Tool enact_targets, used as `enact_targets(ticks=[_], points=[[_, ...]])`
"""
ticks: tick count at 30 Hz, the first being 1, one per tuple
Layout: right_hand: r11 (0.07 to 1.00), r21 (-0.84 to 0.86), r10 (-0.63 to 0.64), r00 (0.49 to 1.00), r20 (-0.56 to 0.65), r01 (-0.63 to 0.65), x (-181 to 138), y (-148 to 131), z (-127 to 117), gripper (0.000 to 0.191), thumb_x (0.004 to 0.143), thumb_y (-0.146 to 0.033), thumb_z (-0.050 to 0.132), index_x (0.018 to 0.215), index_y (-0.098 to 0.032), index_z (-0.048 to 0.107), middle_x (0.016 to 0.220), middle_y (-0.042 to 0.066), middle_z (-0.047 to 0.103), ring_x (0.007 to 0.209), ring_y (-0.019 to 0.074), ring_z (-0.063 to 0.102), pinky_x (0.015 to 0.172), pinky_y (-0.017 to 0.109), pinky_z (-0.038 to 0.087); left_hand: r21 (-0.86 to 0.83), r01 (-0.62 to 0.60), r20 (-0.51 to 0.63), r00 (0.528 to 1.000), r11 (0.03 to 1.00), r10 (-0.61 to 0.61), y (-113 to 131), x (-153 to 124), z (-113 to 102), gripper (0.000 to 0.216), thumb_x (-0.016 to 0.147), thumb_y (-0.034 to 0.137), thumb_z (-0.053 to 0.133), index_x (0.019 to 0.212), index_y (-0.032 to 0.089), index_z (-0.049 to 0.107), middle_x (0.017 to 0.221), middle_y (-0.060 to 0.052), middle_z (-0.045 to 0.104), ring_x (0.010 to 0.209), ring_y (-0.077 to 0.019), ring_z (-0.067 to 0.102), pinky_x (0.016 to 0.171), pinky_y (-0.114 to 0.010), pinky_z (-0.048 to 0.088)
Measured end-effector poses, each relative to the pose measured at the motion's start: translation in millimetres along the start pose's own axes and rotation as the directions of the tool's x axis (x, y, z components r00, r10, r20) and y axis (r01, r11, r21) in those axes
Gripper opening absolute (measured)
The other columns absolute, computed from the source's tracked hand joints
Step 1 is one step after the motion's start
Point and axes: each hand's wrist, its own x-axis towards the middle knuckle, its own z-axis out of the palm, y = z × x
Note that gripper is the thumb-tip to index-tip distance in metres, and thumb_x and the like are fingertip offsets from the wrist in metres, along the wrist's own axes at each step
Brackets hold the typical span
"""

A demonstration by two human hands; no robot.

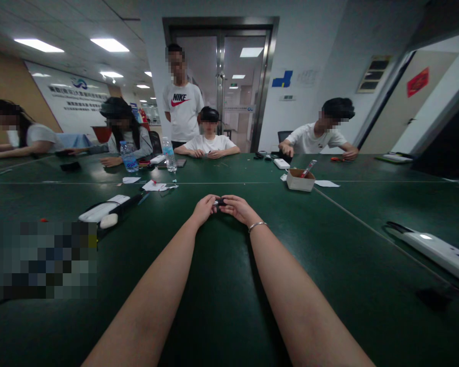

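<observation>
Past both outstretched forearms [155,290], gripping a small dark-and-silver object [221,202] in the fingertips of left hand [204,209] and right hand [237,208] over green table [222,295], seemingly working midway, not yet releasing it.

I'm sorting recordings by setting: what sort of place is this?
Probably an office or meeting room: a large dark green table, metal-framed glass double doors, and a wall sign with a logo and lettering.
</observation>
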Motion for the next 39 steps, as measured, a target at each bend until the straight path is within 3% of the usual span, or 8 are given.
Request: enact_targets(ticks=[12, 31, 35, 39], points=[[1.0, -0.001, -0.008, 1.0, 0.001, 0.008, -1.9, -1.0, 1.2, 0.014, 0.079, 0.0, 0.059, 0.087, -0.012, 0.061, 0.073, 0.006, 0.068, 0.062, 0.0152, 0.068, 0.065, 0.026, 0.058, 0.006, 0.001, 0.0, 1.0, 1.0, -0.001, -1.2, 0.9, 0.4, 0.025, 0.081, 0.026, 0.049, 0.099, 0.015, 0.061, 0.061, 0.001, 0.054, 0.048, -0.008, 0.046, 0.045, -0.019, 0.035], [1.0, 0.009, 0.001, 1.0, 0.004, -0.001, 0.1, -0.3, 0.6, 0.015, 0.08, 0.001, 0.056, 0.089, -0.01, 0.06, 0.076, 0.008, 0.068, 0.062, 0.016, 0.068, 0.063, 0.027, 0.059, 0.037, -0.031, 0.044, 0.999, 0.999, 0.03, -0.9, 0.6, -0.3, 0.036, 0.087, 0.037, 0.036, 0.099, 0.013, 0.06, 0.058, 0.002, 0.05, 0.047, -0.0088, 0.04, 0.047, -0.02, 0.032], [1.0, 0.005, -0.006, 1.0, 0.004, 0.006, 1.1, 0.7, -0.6, 0.015, 0.081, 0.002, 0.055, 0.089, -0.01, 0.06, 0.073, 0.007, 0.068, 0.062, 0.016, 0.068, 0.064, 0.027, 0.058, 0.031, 0.018, 0.017, 1.0, 0.999, -0.019, 2.0, 0.2, 0.9, 0.029, 0.083, 0.029, 0.042, 0.1, 0.014, 0.06, 0.062, 0.002, 0.052, 0.047, -0.0081, 0.041, 0.047, -0.02, 0.032], [1.0, -0.003, -0.009, 1.0, -0.002, 0.009, 1.1, 1.0, -0.7, 0.015, 0.08, 0.001, 0.057, 0.088, -0.011, 0.06, 0.074, 0.006, 0.068, 0.063, 0.0164, 0.068, 0.065, 0.027, 0.058, 0.01, 0.012, 0.032, 0.999, 1.0, -0.012, 1.9, 0.4, 1.2, 0.032, 0.084, 0.032, 0.039, 0.099, 0.013, 0.06, 0.058, 0.001, 0.05, 0.046, -0.0086, 0.041, 0.047, -0.02, 0.032]])
